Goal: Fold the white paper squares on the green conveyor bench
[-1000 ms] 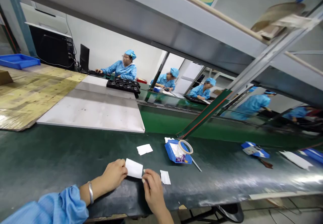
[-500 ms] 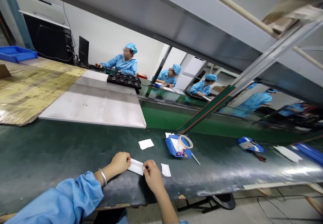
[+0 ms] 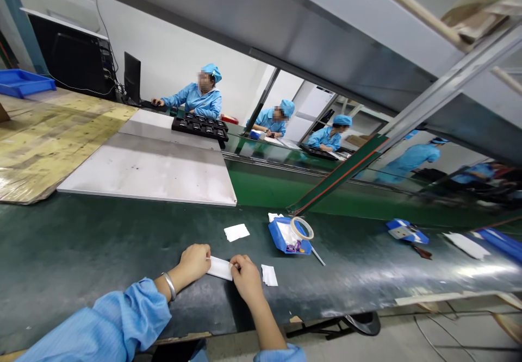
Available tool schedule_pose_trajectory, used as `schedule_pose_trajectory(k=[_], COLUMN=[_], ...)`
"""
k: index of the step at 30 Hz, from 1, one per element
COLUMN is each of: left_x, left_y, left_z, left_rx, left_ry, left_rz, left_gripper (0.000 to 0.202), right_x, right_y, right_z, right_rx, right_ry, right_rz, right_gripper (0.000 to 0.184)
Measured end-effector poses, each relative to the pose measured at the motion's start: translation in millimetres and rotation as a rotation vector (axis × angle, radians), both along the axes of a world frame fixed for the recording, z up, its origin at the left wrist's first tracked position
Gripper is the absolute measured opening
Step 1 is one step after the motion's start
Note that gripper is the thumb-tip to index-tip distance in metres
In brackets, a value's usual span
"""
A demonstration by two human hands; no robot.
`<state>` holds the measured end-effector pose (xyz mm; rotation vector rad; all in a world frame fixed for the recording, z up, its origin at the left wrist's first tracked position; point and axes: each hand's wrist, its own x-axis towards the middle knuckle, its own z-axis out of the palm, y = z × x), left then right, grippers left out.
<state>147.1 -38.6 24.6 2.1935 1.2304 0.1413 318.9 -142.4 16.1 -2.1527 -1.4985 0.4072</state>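
Note:
My left hand (image 3: 194, 261) and my right hand (image 3: 246, 278) both pinch a small white folded sheet (image 3: 221, 268) between them, low over the dark green bench top (image 3: 101, 248). The fingers of each hand are closed on an end of the sheet. A second small white piece (image 3: 269, 275) lies just right of my right hand. Another white piece (image 3: 236, 232) lies a little farther back.
A small blue tray (image 3: 281, 237) with a tape ring (image 3: 302, 228) and a thin stick sits right of centre. A grey metal plate (image 3: 150, 172) and a wooden board (image 3: 44, 144) lie at the back left. Across a green conveyor, several co-workers in blue sit.
The white sheet has come down from tilted up to nearly flat between my hands, which have drawn slightly closer together. The view has shifted a little.

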Motion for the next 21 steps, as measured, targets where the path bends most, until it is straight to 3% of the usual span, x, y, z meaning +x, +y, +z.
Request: schedule_pose_trajectory(k=[5, 7, 10, 11, 15, 21], left_x=[-8, -10, -11, -10, -9, -7], left_y=[-10, -13, -17, -18, -20, -17], left_z=[6.9, 4.7, -7.6, -12.8, -29.7, -56.3], left_rx=[0.163, 0.337, 0.635, 0.71, 0.944, 1.026], left_ry=[-0.085, -0.158, -0.223, -0.225, -0.213, -0.183], left_rz=[-0.075, -0.25, -0.594, -0.651, -0.641, -0.6], left_gripper=[0.044, 0.044, 0.013, 0.012, 0.017, 0.011], right_x=[-2, -2, -1, -1, 4, 13], right_y=[3, 4, 4, 4, 4, 6], right_z=[0.9, -0.5, -5.4, -7.7, -19.4, -43.7], right_rx=[-0.014, -0.002, 0.008, 0.016, 0.073, 0.256], right_ry=[0.021, 0.016, 0.012, 0.015, 0.035, 0.036], right_rz=[-0.051, -0.052, -0.056, -0.055, -0.023, -0.025], right_gripper=[0.013, 0.013, 0.014, 0.015, 0.016, 0.018])
